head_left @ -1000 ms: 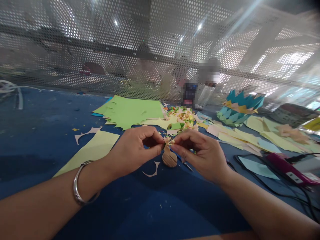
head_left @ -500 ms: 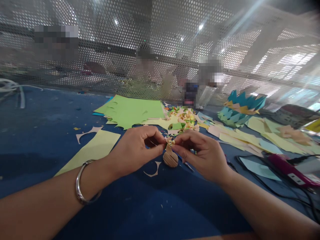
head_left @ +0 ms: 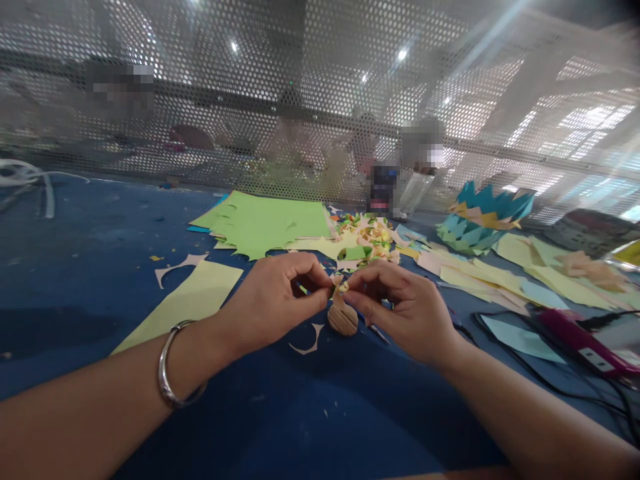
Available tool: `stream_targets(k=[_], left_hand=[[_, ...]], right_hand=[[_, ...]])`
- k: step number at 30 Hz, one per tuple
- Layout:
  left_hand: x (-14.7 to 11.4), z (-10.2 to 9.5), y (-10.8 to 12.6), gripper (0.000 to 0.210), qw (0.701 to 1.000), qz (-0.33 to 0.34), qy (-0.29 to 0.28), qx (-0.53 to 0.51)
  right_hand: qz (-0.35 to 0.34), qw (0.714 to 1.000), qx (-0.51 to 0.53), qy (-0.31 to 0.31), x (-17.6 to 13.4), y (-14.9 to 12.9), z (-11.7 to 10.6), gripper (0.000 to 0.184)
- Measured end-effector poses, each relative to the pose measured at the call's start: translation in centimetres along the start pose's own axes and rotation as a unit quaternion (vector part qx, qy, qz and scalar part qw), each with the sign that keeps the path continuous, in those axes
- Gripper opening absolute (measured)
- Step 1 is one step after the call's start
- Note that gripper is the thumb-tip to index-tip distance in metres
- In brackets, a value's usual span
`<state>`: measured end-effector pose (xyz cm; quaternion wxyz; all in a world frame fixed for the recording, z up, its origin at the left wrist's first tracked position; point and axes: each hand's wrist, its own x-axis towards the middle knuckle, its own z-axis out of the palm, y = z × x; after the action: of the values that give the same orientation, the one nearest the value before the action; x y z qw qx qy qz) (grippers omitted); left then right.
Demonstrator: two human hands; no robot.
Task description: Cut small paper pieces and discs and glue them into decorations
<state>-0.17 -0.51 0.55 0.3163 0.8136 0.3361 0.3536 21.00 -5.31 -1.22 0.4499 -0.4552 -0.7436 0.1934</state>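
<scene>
Pinched between the fingertips of both hands is a small curled paper piece [head_left: 343, 287], cream and yellow. My left hand [head_left: 280, 293] grips its left side with thumb and forefinger. On the other side the thumb and forefinger of my right hand [head_left: 410, 313] close on it; the fingertips partly cover it. Just below, a round striped brown disc [head_left: 343, 320] shows; whether it touches the paper piece I cannot tell. A crescent-shaped paper offcut [head_left: 311, 341] lies on the blue table [head_left: 280, 413] left of the disc. Partly behind my right hand is a thin pointed tool [head_left: 379, 334].
Past my hands lie green paper sheets [head_left: 275, 223] and a heap of curled paper pieces [head_left: 370, 233]. A yellow sheet [head_left: 195, 297] is at left. To the right are a zigzag-edged teal paper piece [head_left: 475, 213], a purple power strip [head_left: 580, 340] and cables. A perforated panel [head_left: 240, 100] borders the back.
Both hands stay almost in place, still pinching the curled paper piece, which has turned slightly. The whole view has shifted a little.
</scene>
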Motion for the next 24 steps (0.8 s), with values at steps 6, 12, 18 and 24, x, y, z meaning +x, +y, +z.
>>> stream_targets(k=[6,12,18,24], left_hand=[[0.05,0.11,-0.04,0.005,1.000,-0.012,0.006,-0.014],[0.02,0.09,-0.13,0.008,1.000,-0.013,0.011,0.014],[0.09,0.06,-0.18,0.007,1.000,-0.001,0.013,0.028],[0.02,-0.06,0.09,0.007,0.999,0.010,0.020,0.043]], right_hand=[[0.007,1.000,-0.004,0.000,0.05,0.07,0.03,0.015],[0.009,1.000,-0.008,0.004,0.01,0.28,0.00,0.016],[0.012,1.000,-0.013,0.003,0.10,0.31,-0.02,0.017],[0.014,1.000,-0.011,0.004,0.14,0.26,-0.03,0.015]])
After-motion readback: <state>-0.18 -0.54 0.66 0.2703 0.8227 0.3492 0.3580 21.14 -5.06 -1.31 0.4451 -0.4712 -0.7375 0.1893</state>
